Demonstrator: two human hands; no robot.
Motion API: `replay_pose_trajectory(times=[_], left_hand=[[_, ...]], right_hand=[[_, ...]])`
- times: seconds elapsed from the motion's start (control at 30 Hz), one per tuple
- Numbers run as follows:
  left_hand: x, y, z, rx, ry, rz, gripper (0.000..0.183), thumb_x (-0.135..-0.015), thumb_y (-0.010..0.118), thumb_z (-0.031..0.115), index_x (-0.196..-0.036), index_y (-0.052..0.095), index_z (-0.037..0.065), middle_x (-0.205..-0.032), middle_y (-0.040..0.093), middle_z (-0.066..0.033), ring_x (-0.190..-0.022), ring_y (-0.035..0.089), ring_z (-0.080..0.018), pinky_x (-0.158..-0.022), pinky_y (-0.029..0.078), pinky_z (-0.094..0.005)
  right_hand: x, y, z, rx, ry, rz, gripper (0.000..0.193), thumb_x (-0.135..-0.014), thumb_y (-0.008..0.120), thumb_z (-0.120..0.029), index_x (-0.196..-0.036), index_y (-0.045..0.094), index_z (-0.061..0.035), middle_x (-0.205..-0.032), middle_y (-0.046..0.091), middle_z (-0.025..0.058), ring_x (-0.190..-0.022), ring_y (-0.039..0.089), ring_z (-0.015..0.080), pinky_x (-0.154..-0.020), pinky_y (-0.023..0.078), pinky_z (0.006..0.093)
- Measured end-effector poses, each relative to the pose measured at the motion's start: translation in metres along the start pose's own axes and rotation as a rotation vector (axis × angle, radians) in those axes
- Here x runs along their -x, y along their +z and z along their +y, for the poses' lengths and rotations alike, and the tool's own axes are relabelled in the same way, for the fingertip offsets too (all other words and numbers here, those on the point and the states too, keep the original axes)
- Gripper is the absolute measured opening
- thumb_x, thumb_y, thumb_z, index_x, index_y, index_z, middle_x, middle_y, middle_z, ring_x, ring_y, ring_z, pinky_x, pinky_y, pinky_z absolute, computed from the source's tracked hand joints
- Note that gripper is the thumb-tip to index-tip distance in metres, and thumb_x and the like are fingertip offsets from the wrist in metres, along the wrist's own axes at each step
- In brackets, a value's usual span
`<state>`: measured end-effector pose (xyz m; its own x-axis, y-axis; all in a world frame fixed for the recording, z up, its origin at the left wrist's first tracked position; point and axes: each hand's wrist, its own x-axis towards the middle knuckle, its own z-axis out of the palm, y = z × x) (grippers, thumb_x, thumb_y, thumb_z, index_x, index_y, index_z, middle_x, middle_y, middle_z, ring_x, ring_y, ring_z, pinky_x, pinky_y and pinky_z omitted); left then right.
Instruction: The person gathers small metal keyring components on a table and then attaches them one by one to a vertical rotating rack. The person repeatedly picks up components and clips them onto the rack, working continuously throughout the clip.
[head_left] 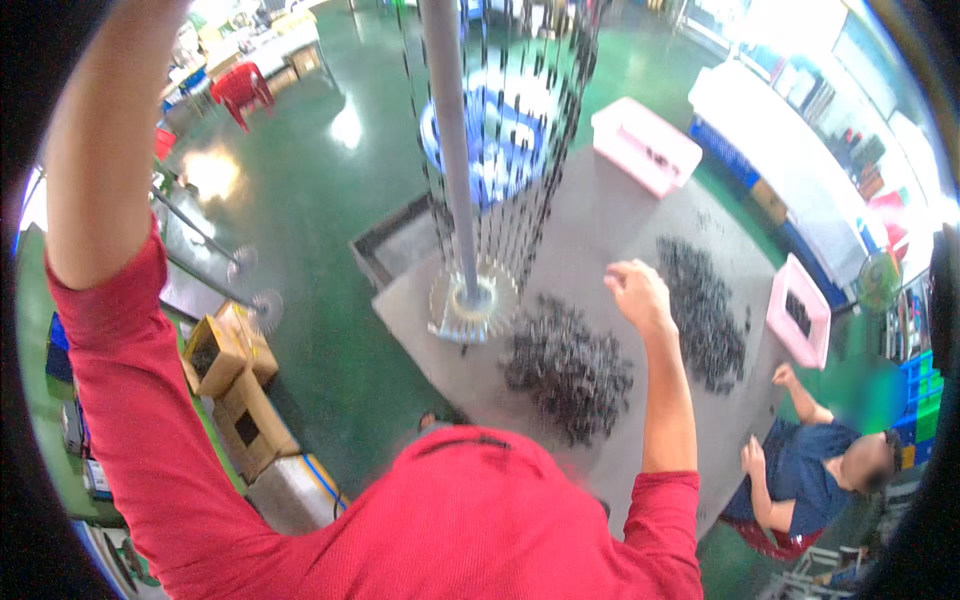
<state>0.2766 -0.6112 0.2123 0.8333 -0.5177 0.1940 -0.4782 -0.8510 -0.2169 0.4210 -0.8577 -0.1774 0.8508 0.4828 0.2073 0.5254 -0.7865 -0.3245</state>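
My left arm reaches up past the top left edge, so its hand is out of the picture. My right hand [640, 292] hovers over the grey table between two piles of small black parts, its fingers curled together. Whatever they may hold is too small to make out. The nearer pile of black parts [570, 370] lies just below and left of that hand; the farther pile [705, 315] spreads to its right. Left of the hand stands a rack with a grey pole [452, 140], a toothed round base [474, 300] and vertical strands of small black pieces [548, 190] around it.
Pink trays [648, 145] [800, 312] with a few black parts stand along the table's far and right sides. A co-worker [810, 470] in dark blue sits at the right. Cardboard boxes [250, 425] stand on the floor at left; a blue round container [490, 135] lies beyond the rack.
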Motion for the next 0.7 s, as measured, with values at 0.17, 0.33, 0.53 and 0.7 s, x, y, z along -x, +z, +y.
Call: replay_pose_trajectory(times=[0.17, 0.33, 0.53, 0.7], left_hand=[[-0.005, -0.012, 0.018, -0.169, -0.082, -0.099, 0.054, -0.073, 0.055, 0.015, -0.123, 0.053, -0.006, -0.096, 0.065, -0.0281, -0.083, 0.066, -0.0273, -0.077, 0.053, -0.0326], [-0.017, 0.009, -0.002, -0.039, 0.109, 0.147, 0.047, -0.069, 0.051, 0.001, -0.115, 0.059, -0.004, -0.096, 0.064, -0.0271, -0.088, 0.063, -0.0348, -0.081, 0.05, -0.0388], [-0.026, 0.004, 0.008, 0.027, -0.064, 0.047, 0.043, -0.066, 0.048, -0.004, -0.107, 0.062, -0.003, -0.088, 0.064, -0.0264, -0.084, 0.062, -0.0391, -0.079, 0.05, -0.0415], [-0.021, 0.009, 0.009, -0.022, -0.055, 0.104, 0.034, -0.067, 0.048, -0.003, -0.098, 0.061, -0.004, -0.085, 0.063, -0.0258, -0.082, 0.062, -0.0399, -0.076, 0.05, -0.043]], right_hand=[[-0.063, -0.139, -0.12, -0.555, -0.423, 0.642, 0.016, -0.083, 0.063, -0.009, -0.098, 0.067, -0.0055, -0.089, 0.065, 0.0102, -0.079, 0.062, 0.0215, -0.075, 0.047, 0.0314], [-0.075, -0.2, -0.17, -0.674, -0.457, 0.935, 0.012, -0.08, 0.067, -0.011, -0.091, 0.07, -0.0058, -0.087, 0.067, 0.0104, -0.071, 0.061, 0.018, -0.069, 0.047, 0.0299], [-0.088, -0.2, -0.193, -0.743, -0.354, 1.043, 0.016, -0.078, 0.07, -0.016, -0.089, 0.07, -0.004, -0.08, 0.068, 0.0111, -0.067, 0.062, 0.0221, -0.067, 0.047, 0.0326], [-0.091, -0.199, -0.198, -0.827, -0.301, 0.988, 0.014, -0.08, 0.067, -0.011, -0.088, 0.069, 0.0002, -0.077, 0.068, 0.0119, -0.067, 0.063, 0.0194, -0.067, 0.047, 0.03]])
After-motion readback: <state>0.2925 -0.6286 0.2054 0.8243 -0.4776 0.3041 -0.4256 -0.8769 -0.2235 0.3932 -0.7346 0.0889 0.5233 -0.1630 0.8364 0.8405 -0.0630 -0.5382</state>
